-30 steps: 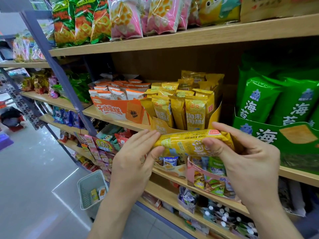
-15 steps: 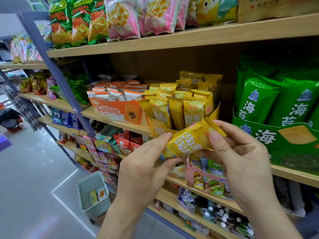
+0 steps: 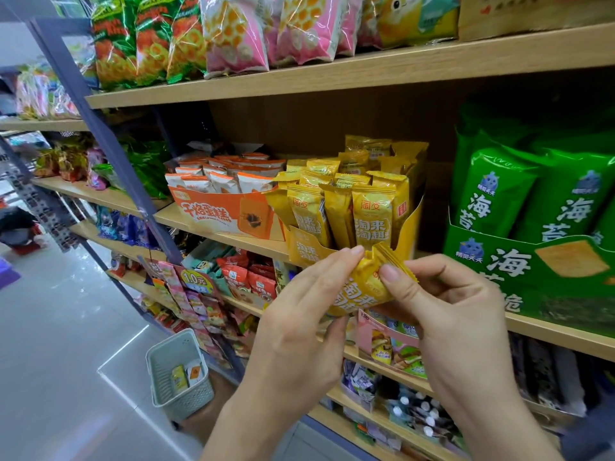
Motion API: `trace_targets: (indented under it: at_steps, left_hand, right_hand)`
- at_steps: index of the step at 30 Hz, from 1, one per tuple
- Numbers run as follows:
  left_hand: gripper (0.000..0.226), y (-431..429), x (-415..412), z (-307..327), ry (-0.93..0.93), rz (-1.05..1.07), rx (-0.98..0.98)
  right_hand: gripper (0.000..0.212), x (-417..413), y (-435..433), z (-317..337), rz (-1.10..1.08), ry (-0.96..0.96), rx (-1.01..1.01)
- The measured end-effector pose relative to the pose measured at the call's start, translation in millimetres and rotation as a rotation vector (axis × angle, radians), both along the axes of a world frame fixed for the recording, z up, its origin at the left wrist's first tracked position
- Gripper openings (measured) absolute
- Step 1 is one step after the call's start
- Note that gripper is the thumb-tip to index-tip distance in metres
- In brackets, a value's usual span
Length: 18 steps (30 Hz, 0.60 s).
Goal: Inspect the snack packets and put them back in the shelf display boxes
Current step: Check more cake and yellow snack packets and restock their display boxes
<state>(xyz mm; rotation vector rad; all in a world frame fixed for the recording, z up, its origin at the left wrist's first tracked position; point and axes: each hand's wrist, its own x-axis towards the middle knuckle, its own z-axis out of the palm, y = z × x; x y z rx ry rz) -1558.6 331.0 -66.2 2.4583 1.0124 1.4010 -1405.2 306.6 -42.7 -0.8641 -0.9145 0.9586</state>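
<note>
Risk: yellow packet point(image 3: 361, 291) pinched by curled fingers of left hand point(image 3: 299, 331) and right hand point(image 3: 452, 324) (neither free) could crumple, or snag entering crowded display box point(image 3: 304, 250).

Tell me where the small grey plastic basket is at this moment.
In the head view, the small grey plastic basket stands on the floor at lower left, by the foot of the shelves, below the left hand.

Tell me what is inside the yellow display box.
Yellow packets stand upright in rows inside the box. The box front hides their lower ends, and the held packet covers part of that front.
</note>
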Motion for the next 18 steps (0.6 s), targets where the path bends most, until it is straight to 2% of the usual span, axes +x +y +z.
trace_targets:
  at_steps: [3,7,12,16,18]
  left_hand:
    - [0.064,-4.6,4.5,1.4,-0.147,-0.065,-0.139]
    - [0.030,-13.1,16.2,10.6,-0.563,-0.080,-0.408]
    - [0.028,-17.3,23.7,15.4,-0.830,-0.071,-0.545]
    - [0.022,-12.5,23.1,12.8,-0.998,-0.075,-0.616]
    - [0.020,-9.8,22.2,11.3,-1.057,-0.115,-0.672]
  right_hand:
    - [0.009,-1.1,-0.9,-0.5,-0.027,-0.051,0.014]
    - [0.011,-5.8,-2.8,-0.6,-0.048,-0.159,0.047]
    - [0.017,-8.3,-7.0,0.7,0.055,-0.180,0.100]
    - [0.041,-10.1,-5.0,-8.7,0.229,-0.256,0.063]
    - [0.051,-11.8,-2.9,-17.4,0.214,-0.356,0.051]
